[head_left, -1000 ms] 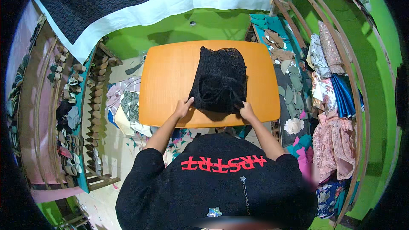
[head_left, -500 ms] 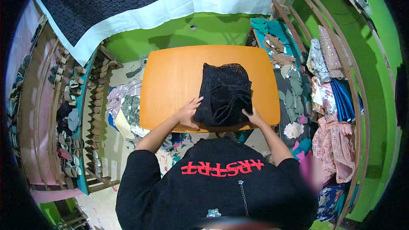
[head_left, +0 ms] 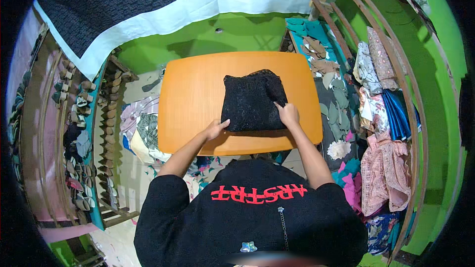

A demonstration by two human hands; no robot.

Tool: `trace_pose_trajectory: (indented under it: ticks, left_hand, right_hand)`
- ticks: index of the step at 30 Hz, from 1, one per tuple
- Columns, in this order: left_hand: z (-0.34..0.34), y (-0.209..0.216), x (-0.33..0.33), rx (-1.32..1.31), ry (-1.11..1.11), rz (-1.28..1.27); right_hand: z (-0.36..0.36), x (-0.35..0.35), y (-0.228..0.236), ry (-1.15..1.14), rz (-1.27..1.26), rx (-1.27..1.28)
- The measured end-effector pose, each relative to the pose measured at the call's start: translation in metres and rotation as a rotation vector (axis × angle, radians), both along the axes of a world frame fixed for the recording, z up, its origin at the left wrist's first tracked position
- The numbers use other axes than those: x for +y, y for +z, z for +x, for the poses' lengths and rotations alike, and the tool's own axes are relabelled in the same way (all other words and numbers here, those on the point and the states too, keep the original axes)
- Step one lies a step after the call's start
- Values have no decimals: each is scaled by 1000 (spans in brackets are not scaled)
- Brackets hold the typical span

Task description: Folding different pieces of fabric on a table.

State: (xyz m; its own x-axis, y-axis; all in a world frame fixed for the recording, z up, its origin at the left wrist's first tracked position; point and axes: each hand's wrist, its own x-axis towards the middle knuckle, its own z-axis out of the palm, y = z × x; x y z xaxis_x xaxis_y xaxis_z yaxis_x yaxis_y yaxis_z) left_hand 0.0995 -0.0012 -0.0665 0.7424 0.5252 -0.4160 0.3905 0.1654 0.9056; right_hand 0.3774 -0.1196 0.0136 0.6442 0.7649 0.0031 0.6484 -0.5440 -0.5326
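Both hands lie flat and open, left hand (head_left: 215, 129) and right hand (head_left: 288, 114), on the folded black garment (head_left: 253, 101) (lacy); press evenly, keeping edges square on the tabletop (head_left: 193, 94).

Green walls (head_left: 232, 32), wooden racks (head_left: 391, 69)

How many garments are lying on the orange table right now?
1: a folded black lacy garment at the middle of the orange table, with the left hand at its near-left corner and the right hand on its right edge. Layers underneath cannot be ruled out.
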Motion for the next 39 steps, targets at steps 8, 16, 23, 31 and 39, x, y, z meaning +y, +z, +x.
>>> trace_pose_trajectory:
  ticks: [8, 16, 23, 31, 39]
  left_hand:
    - [-3, -8, 51, -74, 103, -37]
    - [59, -42, 69, -795, 142, -1136]
    - [77, -25, 37, -486, 69, -1069]
    - [70, 21, 30, -127, 4, -896]
    - [65, 32, 13, -424, 277, -889]
  right_hand:
    - [0, 18, 6, 138, -219, -3]
    - [-12, -18, 48, 496, -51, 602]
    - [-7, -34, 51, 594, 199, 151]
    - [6, -1, 44, 542, 80, 521]
    - [20, 13, -51, 136, 39, 311]
